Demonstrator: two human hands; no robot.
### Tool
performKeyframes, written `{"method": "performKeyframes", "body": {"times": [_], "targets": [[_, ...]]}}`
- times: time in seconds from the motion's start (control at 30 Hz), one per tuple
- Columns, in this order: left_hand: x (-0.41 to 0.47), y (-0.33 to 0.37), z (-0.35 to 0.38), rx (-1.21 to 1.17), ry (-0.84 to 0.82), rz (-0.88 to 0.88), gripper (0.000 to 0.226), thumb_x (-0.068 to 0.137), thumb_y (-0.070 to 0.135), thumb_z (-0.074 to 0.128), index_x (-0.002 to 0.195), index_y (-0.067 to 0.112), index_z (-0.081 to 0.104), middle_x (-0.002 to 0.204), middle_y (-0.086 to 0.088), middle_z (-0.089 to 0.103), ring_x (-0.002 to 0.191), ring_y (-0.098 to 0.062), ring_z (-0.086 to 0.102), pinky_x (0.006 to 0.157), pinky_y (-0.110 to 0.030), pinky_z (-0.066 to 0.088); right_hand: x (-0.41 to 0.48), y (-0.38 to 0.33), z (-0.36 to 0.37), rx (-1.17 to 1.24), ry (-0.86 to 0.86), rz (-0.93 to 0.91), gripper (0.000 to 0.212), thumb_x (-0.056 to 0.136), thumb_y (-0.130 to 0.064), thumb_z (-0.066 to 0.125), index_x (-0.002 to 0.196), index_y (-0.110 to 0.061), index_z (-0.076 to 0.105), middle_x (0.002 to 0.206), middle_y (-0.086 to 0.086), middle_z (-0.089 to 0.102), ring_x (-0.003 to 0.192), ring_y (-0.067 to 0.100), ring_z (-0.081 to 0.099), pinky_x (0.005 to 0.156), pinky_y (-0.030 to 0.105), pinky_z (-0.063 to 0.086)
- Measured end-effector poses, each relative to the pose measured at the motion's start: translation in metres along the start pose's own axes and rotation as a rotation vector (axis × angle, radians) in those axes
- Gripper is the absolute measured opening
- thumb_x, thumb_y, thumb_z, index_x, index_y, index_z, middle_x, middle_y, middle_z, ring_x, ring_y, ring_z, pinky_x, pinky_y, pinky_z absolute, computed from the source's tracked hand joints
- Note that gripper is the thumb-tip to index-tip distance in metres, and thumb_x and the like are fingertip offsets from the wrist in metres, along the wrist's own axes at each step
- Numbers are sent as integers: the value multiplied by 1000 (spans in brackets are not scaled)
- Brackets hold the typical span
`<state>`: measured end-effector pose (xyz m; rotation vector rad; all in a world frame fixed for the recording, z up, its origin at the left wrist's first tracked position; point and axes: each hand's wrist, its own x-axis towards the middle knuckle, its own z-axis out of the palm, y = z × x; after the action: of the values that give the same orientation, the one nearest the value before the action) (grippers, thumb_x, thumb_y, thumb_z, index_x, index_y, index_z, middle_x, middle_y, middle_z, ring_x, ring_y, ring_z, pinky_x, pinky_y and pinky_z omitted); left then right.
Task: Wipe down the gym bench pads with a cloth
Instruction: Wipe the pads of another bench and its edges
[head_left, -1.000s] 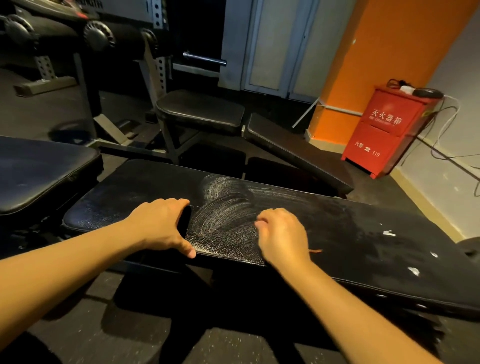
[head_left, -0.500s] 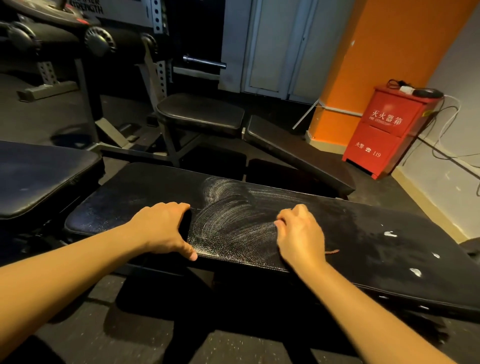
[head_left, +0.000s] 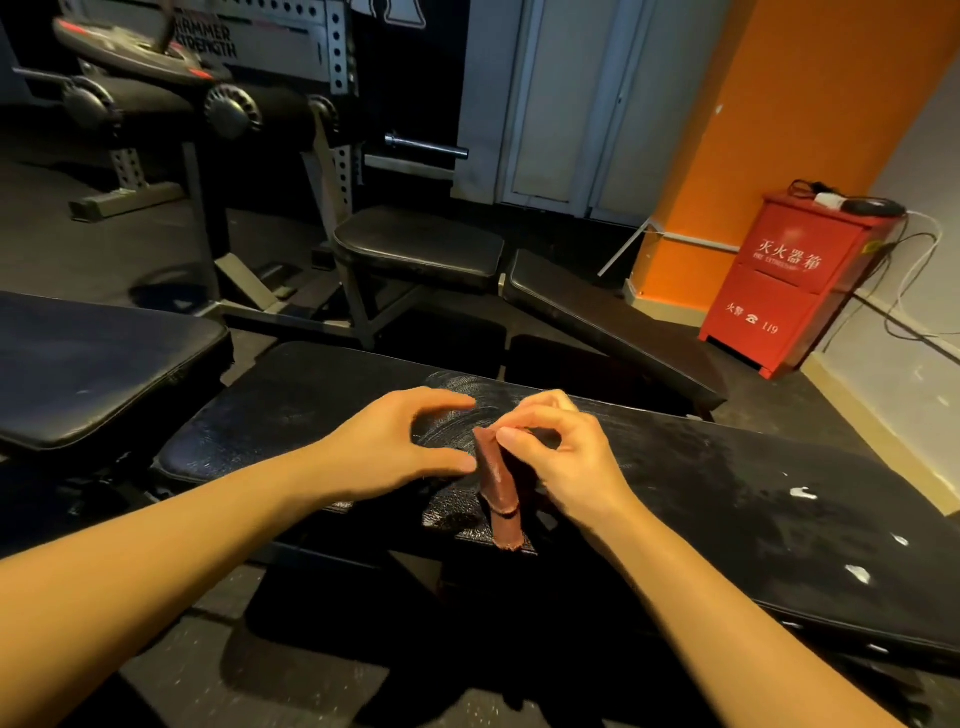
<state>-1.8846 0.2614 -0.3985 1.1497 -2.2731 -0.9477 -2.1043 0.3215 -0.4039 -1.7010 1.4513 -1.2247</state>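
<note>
Both hands now lifted off one bench pad (head_left: 727, 467), right hand (head_left: 561, 462) pinching one cloth (head_left: 498, 483).

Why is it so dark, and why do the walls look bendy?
Head view: dim room light leaves the floor nearly black; the bench pad glints where wiped; the wide lens bows the orange pillar; the reddish-brown cloth in the right hand looks slightly blurred.

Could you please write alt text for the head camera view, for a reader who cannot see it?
A person's right hand pinches a reddish-brown cloth above a black gym bench pad, the left hand open beside it. White specks dot the pad's right end; a red fire extinguisher box stands behind.
</note>
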Motion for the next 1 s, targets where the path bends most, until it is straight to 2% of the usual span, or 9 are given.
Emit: {"method": "performKeyframes", "body": {"times": [0.1,0.17,0.33,0.43,0.5,0.6,0.73,0.83,1.0], "targets": [[5,18,12,-58,34,116,44,84,44,79,126,37,69,132,23,61,123,12,52,104,-12,39,-2,-6,5,22,8,-26,13,91,-11,73,88,-21,81,99,7,65,93,12,62,82,18,47],[8,18,16,-24,96,112,24,83,45,80,105,37,74,122,22,65,119,10,55,106,-19,41,-3,-8,9,-10,64,-17,16,91,-14,74,83,-27,78,97,2,65,92,8,62,80,14,45],[8,18,7,-29,-24,36,26,76,46,86,82,27,70,121,14,68,118,-3,60,104,-31,41,5,-9,-5,-127,87,116,10,96,-19,67,89,-19,74,89,-6,70,83,4,65,74,18,50],[9,17,4,-84,37,-7,20,85,29,83,86,17,67,88,-1,74,81,-10,72,76,-27,54,13,-5,-17,-135,56,189,10,96,-19,67,90,-18,75,86,-5,72,78,5,65,73,22,50],[12,9,5,13,55,-84,19,87,29,81,96,24,65,82,0,74,73,-14,71,68,-25,53,15,5,-20,-335,118,191,8,97,-22,66,95,-20,72,93,-5,68,87,10,64,77,27,48],[13,-8,4,235,-1,-192,34,87,35,79,117,34,63,95,13,68,90,-9,67,81,-25,50,4,16,-3,-662,146,87,21,100,-34,58,115,-21,64,113,-2,52,108,22,55,86,36,44],[10,-21,-9,314,-15,-277,34,86,46,78,115,31,67,96,16,64,92,-5,63,86,-28,51,-25,30,48,-1004,-155,232,72,93,-71,20,150,-29,34,157,20,30,146,39,27,118,54,25],[7,-32,-17,328,7,-325,29,85,51,78,106,33,69,93,16,63,88,-5,62,81,-27,49,-28,29,76,-1008,-216,248,76,96,-67,8,159,-26,19,167,24,6,154,42,2,124,59,4],[1,-45,-29,355,41,-369,31,79,54,81,101,36,68,102,12,66,91,-8,64,83,-31,52,-14,24,93,-858,-407,-60,82,93,-78,6,159,-33,23,170,9,5,157,33,-2,126,51,1]]}}
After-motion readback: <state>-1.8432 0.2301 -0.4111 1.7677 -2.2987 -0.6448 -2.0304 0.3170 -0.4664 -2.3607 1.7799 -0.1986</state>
